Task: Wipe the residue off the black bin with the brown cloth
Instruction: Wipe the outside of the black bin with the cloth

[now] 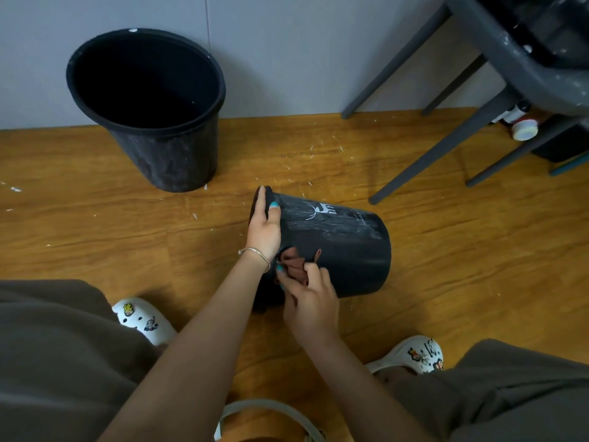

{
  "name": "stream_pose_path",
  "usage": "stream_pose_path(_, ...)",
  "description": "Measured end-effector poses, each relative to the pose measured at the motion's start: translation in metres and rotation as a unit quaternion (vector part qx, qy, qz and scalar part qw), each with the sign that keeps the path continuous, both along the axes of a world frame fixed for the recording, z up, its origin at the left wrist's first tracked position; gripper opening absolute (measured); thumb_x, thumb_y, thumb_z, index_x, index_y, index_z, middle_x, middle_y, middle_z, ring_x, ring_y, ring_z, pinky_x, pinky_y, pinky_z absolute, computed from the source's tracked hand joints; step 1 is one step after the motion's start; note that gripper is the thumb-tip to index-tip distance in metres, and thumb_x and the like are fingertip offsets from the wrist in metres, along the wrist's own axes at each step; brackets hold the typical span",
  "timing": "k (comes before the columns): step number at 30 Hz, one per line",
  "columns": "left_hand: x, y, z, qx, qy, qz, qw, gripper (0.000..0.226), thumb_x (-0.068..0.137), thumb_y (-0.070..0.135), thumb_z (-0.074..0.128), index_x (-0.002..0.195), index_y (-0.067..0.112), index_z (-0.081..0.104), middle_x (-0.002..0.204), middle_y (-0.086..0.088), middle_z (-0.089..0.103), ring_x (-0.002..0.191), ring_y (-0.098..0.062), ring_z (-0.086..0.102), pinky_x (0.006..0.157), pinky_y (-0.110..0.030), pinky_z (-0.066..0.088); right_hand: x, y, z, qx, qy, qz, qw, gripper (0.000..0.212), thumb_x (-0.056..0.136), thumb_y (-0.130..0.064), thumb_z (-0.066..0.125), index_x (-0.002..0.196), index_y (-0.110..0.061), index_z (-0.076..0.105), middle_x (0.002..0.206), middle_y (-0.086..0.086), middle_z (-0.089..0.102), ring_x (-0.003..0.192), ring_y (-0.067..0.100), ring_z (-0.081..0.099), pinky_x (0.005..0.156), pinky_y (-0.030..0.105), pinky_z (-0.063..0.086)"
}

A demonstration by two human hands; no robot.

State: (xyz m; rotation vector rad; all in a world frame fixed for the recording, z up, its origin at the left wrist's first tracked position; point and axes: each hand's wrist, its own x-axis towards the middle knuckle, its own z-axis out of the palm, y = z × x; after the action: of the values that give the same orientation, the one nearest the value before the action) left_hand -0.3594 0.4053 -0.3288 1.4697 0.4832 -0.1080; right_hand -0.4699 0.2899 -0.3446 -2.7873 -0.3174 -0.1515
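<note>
Floor (95, 218): wood planks, white flecks scattered near the wall. Chair (462, 100) legs at upper right. Big bin (149, 106) stands upright by the wall, well apart from the work.

Bin (344, 250), the task one, lies tipped on its side on the floor between the feet, mouth toward the left, base toward the right. White chalky residue streaks its upper wall; the lower wall near the cloth looks darker, probably cleaner.

Left hand (266, 224) curls over the rim, thumb on the outer wall, bracing the bin. Right hand (310, 298) bunches the cloth (294, 264) in its fingers and presses it on the wall close to the rim.

Risks, as a guess:
- Bin is round and lying down; a hard stroke can roll it off line if the rim grip loosens.
- Cloth is balled small, so each pass covers little and can smear residue instead of lifting it.
- The heaviest streaks sit on the far upper side, away from the cloth; easy to miss without turning the bin.
- Hands sit almost touching; the right one may bump the left wrist and its bracelet (255, 255).
</note>
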Motion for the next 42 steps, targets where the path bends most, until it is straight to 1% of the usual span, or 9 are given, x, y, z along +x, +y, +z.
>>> stream_pose_path(6,-0.005,-0.001,-0.001,-0.025,0.010,0.001,1.000,0.052,0.102,0.025,0.037,0.150,0.033,0.021,0.149,-0.003,0.037,0.131,-0.019,0.040,0.113,-0.034,0.030,0.025,0.017,0.012,0.028,-0.025,-0.074,0.997,0.029,0.082,-0.017,0.069,0.109,-0.026,0.073,0.108,0.005,0.054,0.094,0.024,0.052,0.066,0.036,0.055)
stream_pose_path(13,-0.004,-0.002,0.004,-0.015,0.001,0.004,1.000,0.054,0.102,0.021,0.039,0.152,0.025,0.019,0.155,0.002,0.025,0.142,-0.015,0.024,0.102,-0.015,0.017,-0.001,-0.029,0.003,-0.039,0.005,0.024,0.999,0.036,0.082,-0.019,0.071,0.115,-0.033,0.069,0.108,0.002,0.054,0.090,0.020,0.051,0.065,0.033,0.054)
stream_pose_path(19,-0.026,-0.007,0.009,0.014,-0.005,-0.026,1.000,0.053,0.102,0.020,0.037,0.151,0.027,0.018,0.149,0.001,0.034,0.130,-0.014,0.037,0.098,-0.016,0.024,0.024,-0.052,0.029,0.235,0.001,-0.175,0.956,0.030,0.092,-0.020,0.063,0.121,-0.028,0.067,0.111,-0.004,0.047,0.108,0.015,0.053,0.087,0.012,0.042)
stream_pose_path(24,-0.014,-0.001,0.019,-0.045,0.050,0.021,0.997,0.049,0.094,0.006,0.046,0.140,0.014,0.032,0.121,-0.009,0.055,0.107,-0.024,0.052,0.087,-0.029,0.039,0.053,-0.060,0.043,0.131,0.076,-0.151,0.977,0.053,0.098,-0.023,0.051,0.148,-0.033,0.036,0.127,0.007,0.042,0.123,0.023,0.036,0.105,0.038,0.037)
stream_pose_path(27,-0.017,-0.006,0.022,0.006,0.070,-0.022,0.997,0.051,0.099,0.027,0.044,0.146,0.016,0.026,0.127,-0.005,0.050,0.110,-0.022,0.048,0.091,-0.028,0.035,0.059,-0.064,0.039,0.122,0.108,-0.173,0.971,0.072,0.095,-0.032,0.055,0.154,-0.034,0.013,0.138,0.004,0.045,0.129,0.027,0.032,0.109,0.048,0.033)
stream_pose_path(36,-0.025,-0.019,0.018,0.035,0.073,0.016,0.997,0.054,0.102,0.024,0.035,0.152,0.026,0.015,0.144,-0.005,0.043,0.127,-0.027,0.044,0.104,-0.031,0.033,0.043,-0.061,0.030,0.036,0.088,-0.195,0.976,0.042,0.096,-0.041,0.050,0.135,-0.025,0.052,0.126,0.010,0.047,0.117,0.027,0.044,0.083,0.031,0.043)
stream_pose_path(38,-0.026,-0.021,0.020,0.104,0.060,-0.009,0.993,0.053,0.104,0.029,0.030,0.153,0.028,0.010,0.116,0.003,0.059,0.102,-0.018,0.057,0.088,-0.022,0.042,0.052,-0.071,0.034,0.090,0.069,-0.196,0.974,0.036,0.095,-0.033,0.054,0.130,-0.023,0.058,0.120,0.008,0.051,0.113,0.027,0.050,0.087,0.035,0.047)
stream_pose_path(40,-0.029,-0.021,0.019,0.158,0.042,-0.023,0.986,0.049,0.104,0.025,0.030,0.152,0.025,0.020,0.077,0.019,0.041,0.067,0.000,0.044,0.059,-0.009,0.039,0.065,-0.093,0.038,0.142,0.025,-0.253,0.957,0.032,0.093,-0.026,0.058,0.125,-0.021,0.062,0.118,0.010,0.053,0.110,0.030,0.053,0.089,0.036,0.045)
stream_pose_path(42,-0.028,-0.017,0.014,0.175,0.042,-0.027,0.983,0.045,0.103,0.018,0.031,0.148,0.024,0.031,0.077,0.018,0.044,0.065,-0.002,0.045,0.061,-0.013,0.041,0.076,-0.124,0.041,0.158,0.010,-0.313,0.936,0.031,0.093,-0.023,0.059,0.124,-0.019,0.063,0.120,0.012,0.053,0.114,0.030,0.051,0.093,0.036,0.041)
